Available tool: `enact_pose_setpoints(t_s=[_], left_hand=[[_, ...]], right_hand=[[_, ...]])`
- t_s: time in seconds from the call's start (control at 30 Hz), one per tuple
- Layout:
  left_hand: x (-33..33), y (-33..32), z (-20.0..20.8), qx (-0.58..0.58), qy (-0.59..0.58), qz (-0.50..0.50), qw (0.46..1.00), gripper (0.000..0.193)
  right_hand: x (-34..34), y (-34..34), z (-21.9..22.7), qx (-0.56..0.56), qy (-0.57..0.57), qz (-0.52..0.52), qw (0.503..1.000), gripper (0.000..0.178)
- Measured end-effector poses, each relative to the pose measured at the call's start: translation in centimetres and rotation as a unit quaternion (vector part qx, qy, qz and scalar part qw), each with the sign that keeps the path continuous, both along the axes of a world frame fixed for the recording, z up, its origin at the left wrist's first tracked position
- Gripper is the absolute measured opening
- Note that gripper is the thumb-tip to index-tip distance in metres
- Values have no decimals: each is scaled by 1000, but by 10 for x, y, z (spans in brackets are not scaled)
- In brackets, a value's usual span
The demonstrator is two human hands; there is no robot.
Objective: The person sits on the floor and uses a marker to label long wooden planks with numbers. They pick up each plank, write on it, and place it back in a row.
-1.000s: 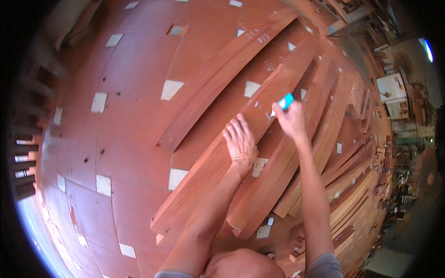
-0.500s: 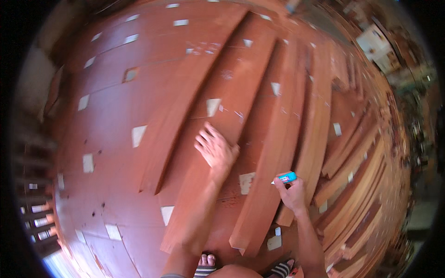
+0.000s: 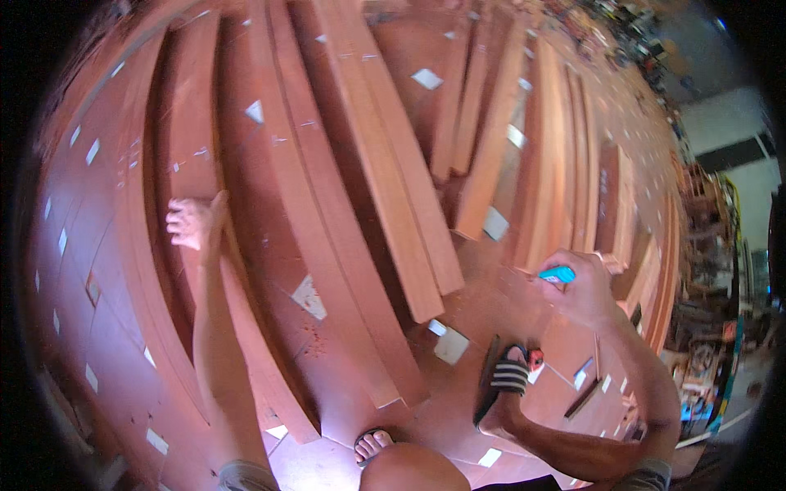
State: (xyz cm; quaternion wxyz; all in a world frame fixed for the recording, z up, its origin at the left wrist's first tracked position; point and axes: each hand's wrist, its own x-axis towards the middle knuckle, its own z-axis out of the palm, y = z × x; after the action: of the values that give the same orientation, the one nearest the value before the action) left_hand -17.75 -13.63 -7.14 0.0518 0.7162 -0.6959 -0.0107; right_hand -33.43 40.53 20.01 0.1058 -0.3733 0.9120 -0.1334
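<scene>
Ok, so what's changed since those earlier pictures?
The right hand, gripping the turquoise plastic marker, moved rightward, away from the long reddish-brown wooden board; the view swung right too. The marker wasn't let go, and the left hand stayed on that board.

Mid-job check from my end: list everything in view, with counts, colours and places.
pen-shaped tool: one, teal, right of centre
long beams: at least four, reddish-brown, floor, left to centre
other timbers: many, too crowded to count, brown to orange, right
floor: one, reddish with white insets, beneath the wood
small block: one, white, near a central beam's end
round object: one, red, beside the right sandal
sandals: two, dark, the right white-striped, lower centre
workshop clutter: uncounted, mixed colours, far right
left grip: one, bare, on the second beam from left
right grip: one, bare, around the teal tool
</scene>
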Motion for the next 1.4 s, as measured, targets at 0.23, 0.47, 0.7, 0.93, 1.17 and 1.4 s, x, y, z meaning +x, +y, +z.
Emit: enact_pose_setpoints(t_s=[0.23, 0.47, 0.7, 0.93, 1.17, 1.4], left_hand=[[4, 7, 2, -6, 87, -47, 995, 134], [100, -37, -38, -134, 73, -171, 973, 101], [85, 68, 83, -158, 36, -540, 826, 67], [16, 335, 170, 226, -211, -723, 618, 44], [-8, 456, 127, 275, -22, -721, 635, 46], [43, 437, 89, 58, 32, -606, 793, 68]], right_hand=[[50, 123, 83, 126, 58, 12, 990, 20], [55, 162, 14, 37, 29, 50, 998, 38], [108, 248, -129, -21, -90, -13, 996, 46], [167, 236, -207, -93, -178, -166, 966, 37], [178, 209, -240, -158, -127, -271, 941, 41], [156, 246, -263, -135, -47, -245, 959, 38]])
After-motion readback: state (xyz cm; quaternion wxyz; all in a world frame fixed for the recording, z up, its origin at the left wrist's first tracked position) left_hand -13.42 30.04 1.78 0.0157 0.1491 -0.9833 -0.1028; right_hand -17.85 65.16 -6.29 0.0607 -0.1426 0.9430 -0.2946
